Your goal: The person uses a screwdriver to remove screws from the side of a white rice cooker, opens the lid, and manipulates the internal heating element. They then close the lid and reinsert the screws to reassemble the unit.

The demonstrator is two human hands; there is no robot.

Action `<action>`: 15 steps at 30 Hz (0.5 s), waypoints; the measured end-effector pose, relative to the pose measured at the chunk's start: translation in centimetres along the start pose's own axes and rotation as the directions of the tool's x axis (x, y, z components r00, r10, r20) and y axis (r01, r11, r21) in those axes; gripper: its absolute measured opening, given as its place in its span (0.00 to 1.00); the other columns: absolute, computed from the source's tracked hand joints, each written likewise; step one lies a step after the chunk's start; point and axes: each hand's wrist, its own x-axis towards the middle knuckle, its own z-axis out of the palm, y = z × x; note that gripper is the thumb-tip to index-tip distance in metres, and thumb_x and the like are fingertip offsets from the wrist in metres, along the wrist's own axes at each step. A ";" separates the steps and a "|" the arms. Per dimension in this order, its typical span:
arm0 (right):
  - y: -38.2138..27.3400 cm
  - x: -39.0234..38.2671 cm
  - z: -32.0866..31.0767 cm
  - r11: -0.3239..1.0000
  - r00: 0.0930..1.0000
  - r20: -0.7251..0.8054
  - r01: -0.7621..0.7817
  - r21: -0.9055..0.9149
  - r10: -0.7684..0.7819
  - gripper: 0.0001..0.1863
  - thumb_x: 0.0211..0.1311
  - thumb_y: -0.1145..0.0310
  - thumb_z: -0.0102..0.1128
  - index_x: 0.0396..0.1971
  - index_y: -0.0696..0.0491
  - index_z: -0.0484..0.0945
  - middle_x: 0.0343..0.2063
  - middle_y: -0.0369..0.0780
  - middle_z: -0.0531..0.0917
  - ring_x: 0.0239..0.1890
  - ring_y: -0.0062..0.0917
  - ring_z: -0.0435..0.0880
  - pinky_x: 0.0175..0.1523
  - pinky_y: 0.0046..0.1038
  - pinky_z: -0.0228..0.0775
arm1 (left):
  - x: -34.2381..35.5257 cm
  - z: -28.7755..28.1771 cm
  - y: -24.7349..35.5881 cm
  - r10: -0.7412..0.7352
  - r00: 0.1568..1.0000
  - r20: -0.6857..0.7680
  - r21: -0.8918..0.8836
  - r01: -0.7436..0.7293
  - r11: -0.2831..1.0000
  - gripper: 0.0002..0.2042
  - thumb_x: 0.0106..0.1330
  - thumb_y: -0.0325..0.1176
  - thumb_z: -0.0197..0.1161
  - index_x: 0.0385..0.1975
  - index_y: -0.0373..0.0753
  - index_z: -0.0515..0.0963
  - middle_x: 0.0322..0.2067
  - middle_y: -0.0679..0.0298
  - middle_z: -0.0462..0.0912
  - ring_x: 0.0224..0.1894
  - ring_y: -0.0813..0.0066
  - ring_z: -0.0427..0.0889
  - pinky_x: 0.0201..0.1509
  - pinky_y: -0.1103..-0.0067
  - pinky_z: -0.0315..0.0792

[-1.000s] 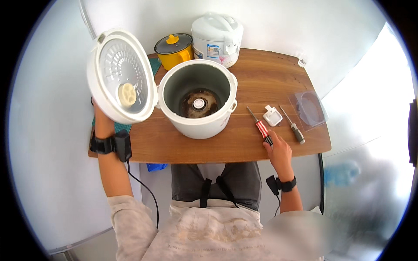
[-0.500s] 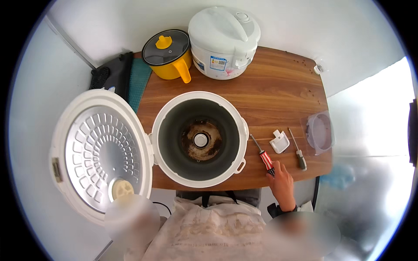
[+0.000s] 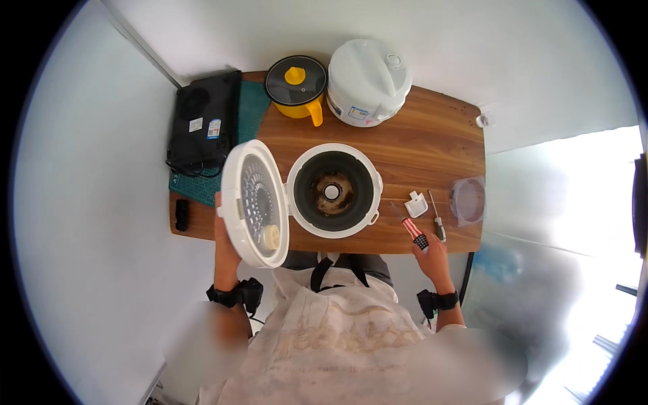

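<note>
Head view: pinching striped screwdriver [image 3: 412, 230] by rear end with nearer right grip [image 3: 434, 256], right of cooker [image 3: 335, 235]; slanted lengthwise toward cooker. Behind lid [image 3: 258, 202], left of cooker: left grip [image 3: 223, 237], mostly hidden, closure unclear.

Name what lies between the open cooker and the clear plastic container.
The head view shows three things there: a striped screwdriver, a small white part and a grey-handled screwdriver.
</note>
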 end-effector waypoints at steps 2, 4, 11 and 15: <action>-1.9 -1.0 -2.3 0.994 0.995 -0.002 -0.099 0.053 0.099 0.24 0.58 0.70 0.68 0.56 0.57 0.78 0.41 0.49 0.85 0.43 0.47 0.85 0.50 0.41 0.76 | 0.7 0.6 2.3 0.007 0.995 0.102 -0.299 0.024 0.954 0.23 0.73 0.25 0.59 0.66 0.34 0.66 0.58 0.59 0.76 0.59 0.73 0.76 0.64 0.73 0.72; -5.2 -1.6 -5.2 0.982 0.985 -0.060 -0.152 0.111 0.159 0.23 0.59 0.70 0.68 0.55 0.57 0.79 0.40 0.49 0.86 0.42 0.42 0.86 0.49 0.37 0.76 | 1.8 1.0 4.6 0.053 0.980 0.189 -0.443 0.037 0.896 0.23 0.69 0.20 0.61 0.64 0.35 0.69 0.55 0.60 0.79 0.57 0.74 0.77 0.63 0.74 0.71; -17.2 -0.7 -10.9 0.993 0.968 -0.246 0.068 0.100 -0.042 0.15 0.60 0.68 0.71 0.44 0.56 0.79 0.30 0.43 0.86 0.28 0.28 0.86 0.36 0.28 0.77 | 4.0 -2.9 9.2 0.061 0.848 0.527 0.260 -0.229 0.938 0.35 0.65 0.12 0.57 0.74 0.39 0.61 0.64 0.58 0.76 0.64 0.70 0.76 0.67 0.73 0.70; -20.2 1.6 -9.7 0.976 0.980 -0.088 0.185 0.112 -0.176 0.16 0.60 0.63 0.72 0.40 0.55 0.78 0.23 0.41 0.85 0.24 0.33 0.86 0.33 0.30 0.76 | 5.2 -4.4 11.0 0.013 0.929 0.370 0.370 -0.160 0.915 0.25 0.69 0.14 0.50 0.66 0.37 0.68 0.60 0.57 0.79 0.61 0.65 0.79 0.66 0.72 0.71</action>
